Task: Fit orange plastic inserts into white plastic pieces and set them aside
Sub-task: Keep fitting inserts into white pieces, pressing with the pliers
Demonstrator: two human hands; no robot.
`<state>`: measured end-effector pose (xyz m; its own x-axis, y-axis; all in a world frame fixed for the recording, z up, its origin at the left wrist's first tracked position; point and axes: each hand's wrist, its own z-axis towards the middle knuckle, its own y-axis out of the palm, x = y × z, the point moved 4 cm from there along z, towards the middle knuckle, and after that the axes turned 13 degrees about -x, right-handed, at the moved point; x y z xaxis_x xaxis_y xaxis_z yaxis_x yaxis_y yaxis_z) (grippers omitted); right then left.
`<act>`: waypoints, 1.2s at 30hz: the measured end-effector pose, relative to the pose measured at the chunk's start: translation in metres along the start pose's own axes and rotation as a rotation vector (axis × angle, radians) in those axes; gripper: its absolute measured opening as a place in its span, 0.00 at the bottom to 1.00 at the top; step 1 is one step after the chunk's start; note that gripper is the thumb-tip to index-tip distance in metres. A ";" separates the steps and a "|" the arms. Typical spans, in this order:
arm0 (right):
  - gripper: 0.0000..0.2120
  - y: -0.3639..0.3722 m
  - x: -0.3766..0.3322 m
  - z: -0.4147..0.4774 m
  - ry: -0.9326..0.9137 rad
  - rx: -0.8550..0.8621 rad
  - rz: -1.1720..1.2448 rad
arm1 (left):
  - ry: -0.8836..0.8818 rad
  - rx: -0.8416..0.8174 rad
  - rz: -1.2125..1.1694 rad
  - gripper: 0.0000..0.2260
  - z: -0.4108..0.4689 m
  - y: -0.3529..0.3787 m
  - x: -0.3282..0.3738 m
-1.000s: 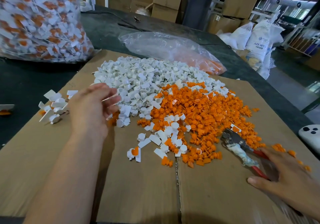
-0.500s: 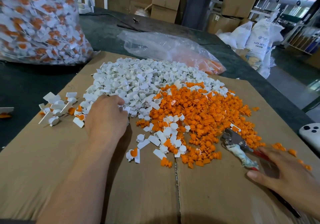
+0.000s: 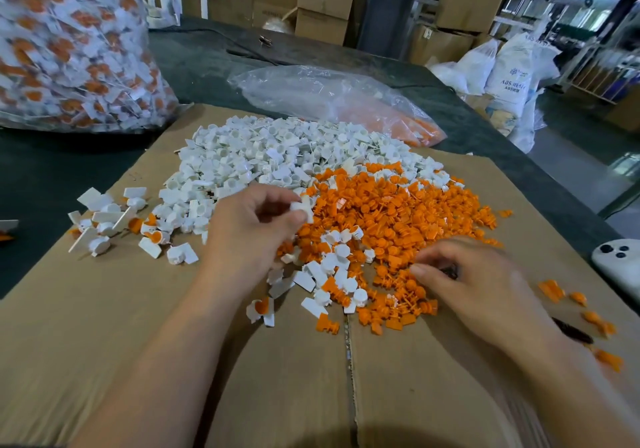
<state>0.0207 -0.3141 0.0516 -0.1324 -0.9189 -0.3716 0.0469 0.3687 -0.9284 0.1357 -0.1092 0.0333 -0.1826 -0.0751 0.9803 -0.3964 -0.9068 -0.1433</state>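
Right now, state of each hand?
Left hand: closed on a white plastic piece, pinched at the fingertips.
Right hand: fingers curled over the orange inserts; cannot tell whether it holds one.

I see white pieces heap | orange inserts heap to its right | brown cardboard sheet beneath | dark grey-green table behind it | clear bag speckled white and orange to its left | white piece in my left hand.
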 end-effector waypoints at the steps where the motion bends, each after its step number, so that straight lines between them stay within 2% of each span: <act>1: 0.03 0.003 -0.003 0.007 0.001 -0.007 -0.010 | 0.000 -0.049 -0.043 0.10 -0.001 0.005 0.000; 5: 0.10 0.015 -0.010 0.032 0.009 -0.031 -0.082 | -0.010 -0.156 -0.115 0.12 -0.003 0.019 0.000; 12: 0.13 0.024 -0.010 0.050 0.060 -0.040 -0.121 | -0.014 -0.142 -0.211 0.12 -0.002 0.019 0.001; 21: 0.07 0.027 -0.012 0.046 -0.024 0.041 -0.096 | -0.021 -0.174 -0.239 0.12 -0.005 0.020 0.003; 23: 0.06 0.024 -0.013 0.043 -0.048 0.088 -0.033 | -0.028 -0.191 -0.263 0.13 -0.005 0.021 0.003; 26: 0.02 0.016 -0.018 0.039 -0.066 0.159 0.249 | -0.037 -0.225 -0.304 0.13 -0.006 0.024 0.003; 28: 0.09 0.012 -0.025 0.038 -0.120 0.161 0.413 | -0.030 -0.239 -0.287 0.13 -0.006 0.025 0.004; 32: 0.17 0.011 -0.046 0.038 -0.253 0.136 0.497 | -0.025 -0.260 -0.324 0.13 -0.006 0.027 0.004; 36: 0.15 0.013 -0.054 0.039 -0.307 0.185 0.616 | -0.025 -0.268 -0.379 0.13 -0.006 0.026 0.003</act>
<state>0.0674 -0.2652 0.0588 0.2556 -0.5590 -0.7888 0.1947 0.8289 -0.5244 0.1196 -0.1306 0.0315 0.0406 0.2282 0.9728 -0.6499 -0.7335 0.1992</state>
